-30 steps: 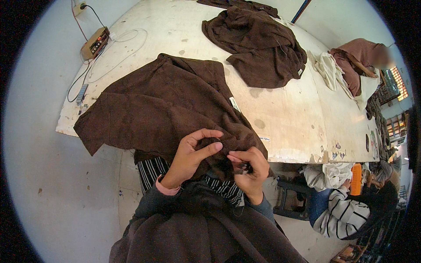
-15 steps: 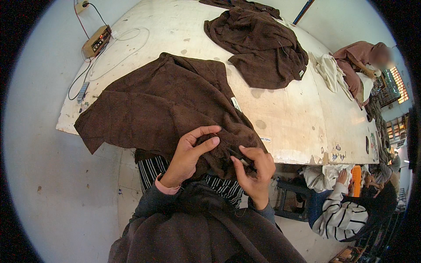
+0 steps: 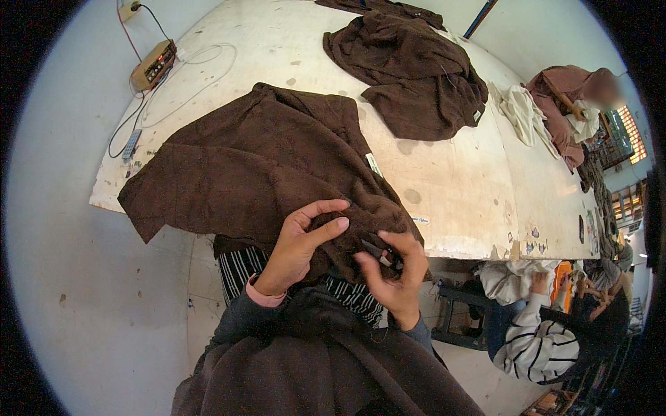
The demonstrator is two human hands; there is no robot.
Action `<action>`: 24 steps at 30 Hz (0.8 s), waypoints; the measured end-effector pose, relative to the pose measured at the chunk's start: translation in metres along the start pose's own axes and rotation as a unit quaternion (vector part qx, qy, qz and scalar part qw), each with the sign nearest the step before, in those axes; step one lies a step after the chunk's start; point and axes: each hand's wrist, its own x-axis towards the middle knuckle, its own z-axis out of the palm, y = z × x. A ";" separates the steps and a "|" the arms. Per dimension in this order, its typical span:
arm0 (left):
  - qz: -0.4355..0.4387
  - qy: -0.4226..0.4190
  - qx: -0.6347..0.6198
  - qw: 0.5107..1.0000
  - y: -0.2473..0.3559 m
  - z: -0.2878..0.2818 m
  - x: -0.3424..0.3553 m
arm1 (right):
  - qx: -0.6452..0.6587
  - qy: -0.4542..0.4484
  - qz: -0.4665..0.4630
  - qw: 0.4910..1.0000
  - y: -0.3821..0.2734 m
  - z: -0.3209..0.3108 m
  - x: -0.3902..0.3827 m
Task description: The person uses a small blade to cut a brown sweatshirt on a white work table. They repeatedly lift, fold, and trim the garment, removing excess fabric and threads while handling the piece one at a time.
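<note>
1. Table (image 3: 465, 201): from my remote seat, I see it beyond both sets of fingers, carrying most of the brown garment.
2. Brown garment (image 3: 243, 159): spread ahead and left of the fingers, bunched between them. I'd want that patch smoothed and taut.
3. Left fingers (image 3: 325, 207): thumb and forefinger tips apart over the garment; I can't tell whether the hidden ones grip it.
4. Right fingers (image 3: 400, 242): closed around the dark tool.
5. Dark tool (image 3: 375, 248): aimed toward the left thumb; I'd work shallowly, sparing fabric and skin.
6. White label (image 3: 374, 164): ahead of the right fingers.
</note>
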 end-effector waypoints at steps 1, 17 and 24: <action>0.000 -0.002 0.000 1.000 0.000 0.000 0.000 | -0.012 -0.016 0.011 1.000 -0.006 -0.001 0.002; 0.078 -0.017 0.249 0.965 -0.013 0.013 -0.031 | 0.050 0.007 0.091 0.995 0.050 -0.008 0.054; -0.012 -0.042 0.040 0.998 0.003 0.003 -0.025 | 0.107 -0.017 0.124 0.986 0.038 -0.010 0.052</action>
